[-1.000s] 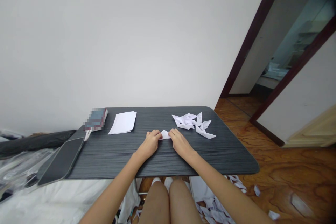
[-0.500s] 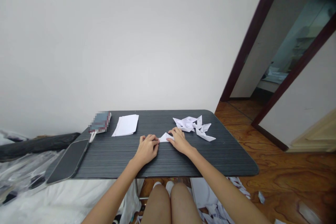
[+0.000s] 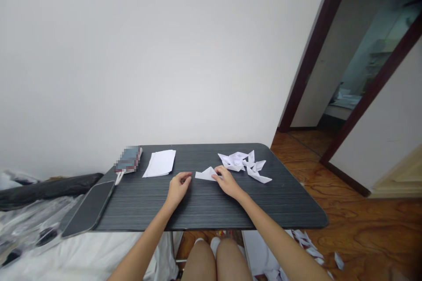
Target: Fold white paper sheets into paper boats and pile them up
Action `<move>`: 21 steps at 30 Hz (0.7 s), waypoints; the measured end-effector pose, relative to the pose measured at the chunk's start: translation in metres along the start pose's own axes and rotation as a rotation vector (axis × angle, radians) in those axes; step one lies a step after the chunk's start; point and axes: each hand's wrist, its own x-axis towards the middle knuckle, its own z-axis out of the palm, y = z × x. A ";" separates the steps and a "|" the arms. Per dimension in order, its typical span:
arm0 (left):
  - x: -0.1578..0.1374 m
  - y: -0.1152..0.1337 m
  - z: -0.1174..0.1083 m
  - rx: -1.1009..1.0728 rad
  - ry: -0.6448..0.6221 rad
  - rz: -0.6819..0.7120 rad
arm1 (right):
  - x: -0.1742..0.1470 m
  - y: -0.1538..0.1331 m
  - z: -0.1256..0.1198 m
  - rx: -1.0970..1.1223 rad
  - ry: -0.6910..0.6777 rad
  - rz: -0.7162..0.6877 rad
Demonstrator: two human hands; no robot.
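Note:
A folded white paper boat (image 3: 206, 174) is at the middle of the dark table, its pointed peak turned up. My right hand (image 3: 227, 180) grips its right end between thumb and fingers. Just left of the boat, my left hand (image 3: 179, 187) is apart from it, thumb and fingers curved with a gap between them and nothing held. Beyond my right hand lies a cluster of folded paper boats (image 3: 235, 160), with another boat (image 3: 259, 176) at its near right side.
A stack of white paper sheets (image 3: 160, 163) lies at the back left of the table (image 3: 138, 210). Left of it is a blurred-out packet (image 3: 128, 159), and a dark flat panel (image 3: 88, 210) rests on the left edge. More paper pieces (image 3: 305, 239) lie on the floor at right.
My left hand has let go of the boat's left end and drawn back to the left. The right hand keeps its hold. The view has tilted slightly upward.

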 end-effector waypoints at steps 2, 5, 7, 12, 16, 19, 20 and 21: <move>0.009 0.004 0.002 -0.216 -0.050 -0.095 | 0.008 -0.002 -0.004 0.118 0.038 -0.044; 0.023 0.016 0.011 -0.572 -0.232 -0.149 | 0.022 -0.006 -0.011 0.183 0.088 -0.088; 0.030 0.025 0.018 -0.716 -0.309 -0.155 | 0.029 -0.007 -0.015 0.182 0.130 -0.117; 0.042 0.029 0.031 -0.861 -0.285 -0.167 | 0.032 -0.003 -0.017 0.156 0.217 -0.179; 0.044 0.021 0.034 -0.855 -0.279 -0.238 | 0.027 0.001 -0.016 0.119 0.193 -0.201; 0.046 0.017 0.036 -0.859 -0.247 -0.316 | 0.024 0.000 -0.016 0.096 0.183 -0.214; 0.046 0.015 0.037 -0.858 -0.225 -0.333 | 0.024 0.000 -0.016 0.094 0.174 -0.216; 0.047 0.014 0.038 -0.854 -0.200 -0.342 | 0.023 0.000 -0.016 0.105 0.163 -0.211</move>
